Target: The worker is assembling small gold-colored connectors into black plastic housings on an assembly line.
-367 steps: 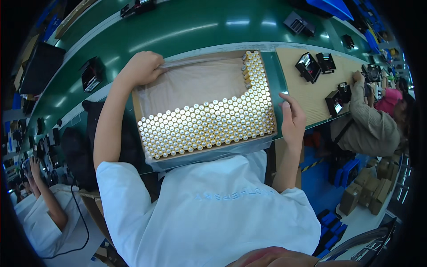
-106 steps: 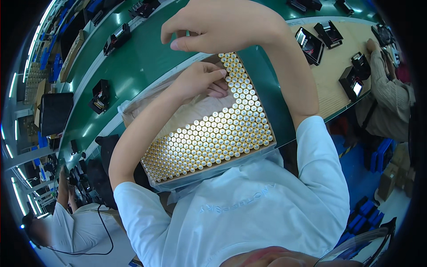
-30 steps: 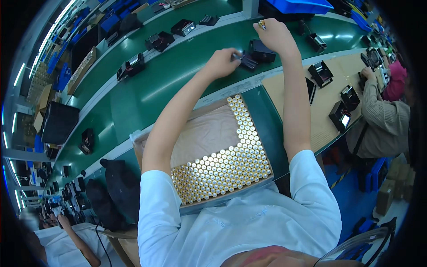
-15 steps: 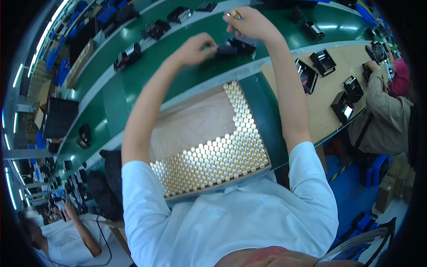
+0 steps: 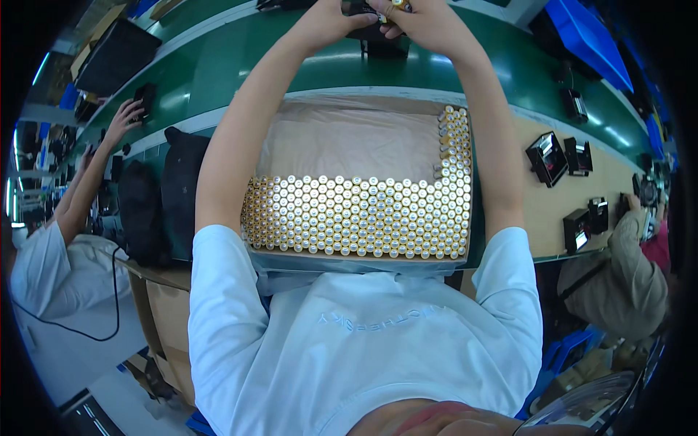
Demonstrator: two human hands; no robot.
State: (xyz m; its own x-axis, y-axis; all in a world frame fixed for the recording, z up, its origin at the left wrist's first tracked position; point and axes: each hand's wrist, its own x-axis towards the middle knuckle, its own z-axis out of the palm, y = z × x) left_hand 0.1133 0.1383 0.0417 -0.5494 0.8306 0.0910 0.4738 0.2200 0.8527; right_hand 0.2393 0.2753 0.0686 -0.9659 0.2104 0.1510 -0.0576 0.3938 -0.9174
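holding a small black case (image 5: 356, 7) in the bent fingers of the left hand (image 5: 327, 22), and gripping a few loose batteries (image 5: 400, 4) in the curled fingers of the right hand (image 5: 422, 25), just beside. looks partway along, judging by these loose batteries not yet out of the right fingers; cannot tell how many, if any, sit in the case, cut off by the upper edge. showing well below the fingers: a cardboard box (image 5: 385, 106) with many upright batteries (image 5: 356, 214) left in tight rows along its near side and up its right, and pale liner (image 5: 349, 142) exposed in the rest. stretching under the fingers: a green worktop (image 5: 291, 76), bearing a dark block (image 5: 385, 48) just below both hands. spreading right of the right fingers: a tan sheet (image 5: 527, 218) with black devices (image 5: 547, 158), plus a blue bin (image 5: 585, 43) higher up. showing well left of the left fingers, past dark bundles (image 5: 182, 189): a co-worker (image 5: 54, 269) in a pale shirt; far right, a second co-worker (image 5: 611, 291) in beige knit.
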